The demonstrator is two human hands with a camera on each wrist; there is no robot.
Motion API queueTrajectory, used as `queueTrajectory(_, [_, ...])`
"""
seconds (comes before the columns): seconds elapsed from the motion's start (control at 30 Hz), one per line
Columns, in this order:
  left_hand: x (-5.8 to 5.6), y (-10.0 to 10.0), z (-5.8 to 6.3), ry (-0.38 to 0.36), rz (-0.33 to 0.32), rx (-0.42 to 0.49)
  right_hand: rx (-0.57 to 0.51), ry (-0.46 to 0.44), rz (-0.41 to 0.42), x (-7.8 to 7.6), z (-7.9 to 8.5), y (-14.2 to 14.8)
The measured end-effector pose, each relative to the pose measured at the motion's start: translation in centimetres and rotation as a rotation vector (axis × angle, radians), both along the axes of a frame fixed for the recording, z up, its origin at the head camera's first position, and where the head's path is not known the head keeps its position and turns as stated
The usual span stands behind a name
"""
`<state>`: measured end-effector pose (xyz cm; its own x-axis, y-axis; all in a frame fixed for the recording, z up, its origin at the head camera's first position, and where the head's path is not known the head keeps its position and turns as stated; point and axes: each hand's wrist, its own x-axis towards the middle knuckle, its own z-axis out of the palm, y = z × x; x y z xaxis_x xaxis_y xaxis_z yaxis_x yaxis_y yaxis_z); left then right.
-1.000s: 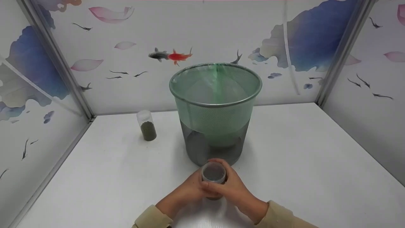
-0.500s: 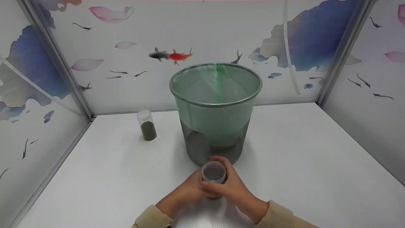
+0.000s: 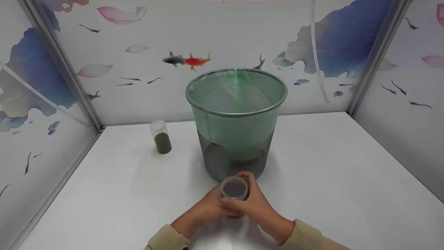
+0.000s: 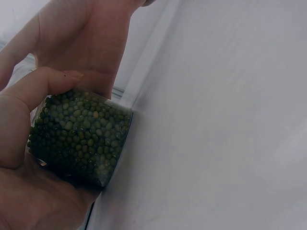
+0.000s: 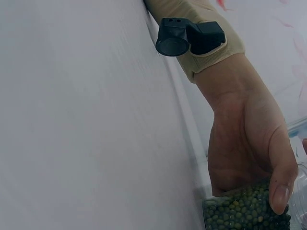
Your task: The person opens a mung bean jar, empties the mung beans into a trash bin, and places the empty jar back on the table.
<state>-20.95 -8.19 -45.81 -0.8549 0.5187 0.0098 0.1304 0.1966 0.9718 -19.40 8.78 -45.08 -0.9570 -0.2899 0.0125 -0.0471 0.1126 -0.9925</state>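
Observation:
Both hands hold one clear plastic jar (image 3: 235, 188) upright, close over the white tabletop in front of the bin. Green mung beans (image 4: 81, 132) fill its lower part, and its round top faces up. My left hand (image 3: 209, 205) wraps the lower body, its thumb pressed against the side in the left wrist view. Higher up, my right hand (image 3: 256, 202) curls round the jar, thumb on the near side and fingers behind. The left hand (image 5: 240, 129) and the beans also show in the right wrist view. Part of the jar is hidden by the fingers.
A mesh waste bin (image 3: 211, 152) with a green liner (image 3: 239, 132) stands just beyond the hands. Left of it is a second clear jar (image 3: 161, 138), partly filled with something dark green. Printed panels (image 3: 138, 93) enclose the white table (image 3: 333, 173) at the back and sides.
The fingers of my right hand behind the jar shift slightly. The jar, the left hand and the bin stay where they were.

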Motion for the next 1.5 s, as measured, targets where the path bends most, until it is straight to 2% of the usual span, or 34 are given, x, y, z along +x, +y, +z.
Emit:
queueTrajectory(0.27, [0.11,0.00,0.05,0.003,0.028,-0.017,0.006,0.010,0.005,-0.11,-0.09,-0.04])
queueTrajectory(0.9, [0.10,-0.05,-0.11,-0.010,0.048,-0.018,0.003,0.023,0.033,-0.19,-0.18,0.03])
queueTrajectory(1.17, [-0.06,0.04,-0.07,0.062,-0.009,-0.023,0.023,0.051,0.050,-0.19,-0.15,0.02])
queueTrajectory(1.5, [0.05,0.05,-0.05,0.030,0.011,-0.013,0.016,0.041,0.055,-0.17,-0.18,0.09])
